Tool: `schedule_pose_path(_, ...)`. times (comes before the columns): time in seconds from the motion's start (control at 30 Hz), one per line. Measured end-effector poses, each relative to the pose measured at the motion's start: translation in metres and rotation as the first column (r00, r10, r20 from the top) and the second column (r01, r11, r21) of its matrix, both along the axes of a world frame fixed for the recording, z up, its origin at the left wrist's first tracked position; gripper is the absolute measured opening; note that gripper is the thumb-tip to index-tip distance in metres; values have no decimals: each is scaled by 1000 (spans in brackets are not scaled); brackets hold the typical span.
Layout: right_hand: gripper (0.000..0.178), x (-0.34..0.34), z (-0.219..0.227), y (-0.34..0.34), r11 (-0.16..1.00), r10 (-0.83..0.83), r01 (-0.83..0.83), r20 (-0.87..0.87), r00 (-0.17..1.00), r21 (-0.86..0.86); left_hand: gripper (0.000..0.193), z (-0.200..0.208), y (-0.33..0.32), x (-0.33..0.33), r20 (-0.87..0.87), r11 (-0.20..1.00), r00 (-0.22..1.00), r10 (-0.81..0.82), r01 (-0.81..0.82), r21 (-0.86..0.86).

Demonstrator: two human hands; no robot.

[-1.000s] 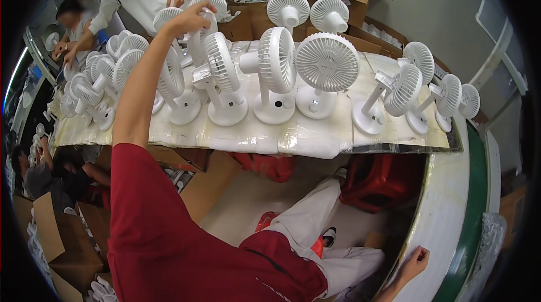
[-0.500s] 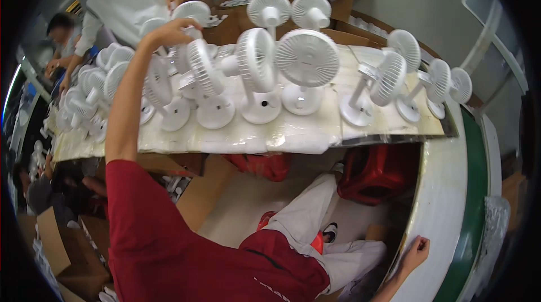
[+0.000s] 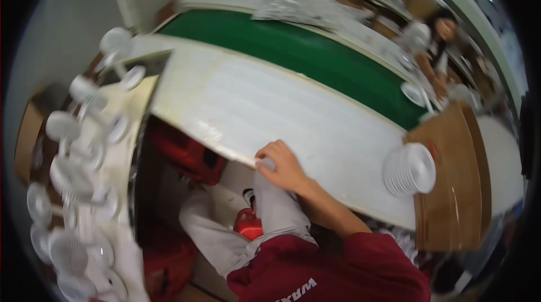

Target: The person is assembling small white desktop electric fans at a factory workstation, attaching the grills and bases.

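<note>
Right hand | gripping bench near edge, fingers curled over | I'm keeping it braced; left hand unseen.

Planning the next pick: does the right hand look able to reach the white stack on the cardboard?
Probably yes: the right hand rests on the table edge, and only bare tabletop lies between it and the white stack.

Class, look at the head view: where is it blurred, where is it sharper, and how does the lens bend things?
Head view: the white fans at left smear with motion blur; the right hand on the white table is sharper; the table's straight edges bow, corners go black.
</note>
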State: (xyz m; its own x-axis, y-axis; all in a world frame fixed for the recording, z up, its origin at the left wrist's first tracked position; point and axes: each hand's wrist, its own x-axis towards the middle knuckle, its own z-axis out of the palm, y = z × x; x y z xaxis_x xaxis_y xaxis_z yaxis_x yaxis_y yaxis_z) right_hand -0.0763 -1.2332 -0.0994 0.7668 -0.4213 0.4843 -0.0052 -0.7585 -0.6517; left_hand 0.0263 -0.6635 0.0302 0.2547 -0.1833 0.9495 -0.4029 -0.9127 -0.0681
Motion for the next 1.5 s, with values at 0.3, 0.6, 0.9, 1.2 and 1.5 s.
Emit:
schedule_pose_path(0.3,38,-188,29,9,693,-666,664,104,739,-282,14,-94,-417,11,-550,446,160,-820,780,-438)
schedule_pose_path(0.6,45,-262,70,-17,215,-945,779,75,317,-588,9,-138,-561,61,-752,505,-23,-659,727,-466)
schedule_pose_path(0.9,23,-238,114,-9,351,-890,807,99,446,-475,11,-143,-549,71,-698,471,-82,-711,682,-560)
schedule_pose_path(1.2,14,-123,97,-89,827,-512,395,248,822,399,10,-144,-554,66,-644,410,-81,-761,709,-573)
schedule_pose_path(1.5,21,10,-12,-138,826,-343,291,20,939,482,13,-144,-521,68,-701,502,-49,-712,662,-556)
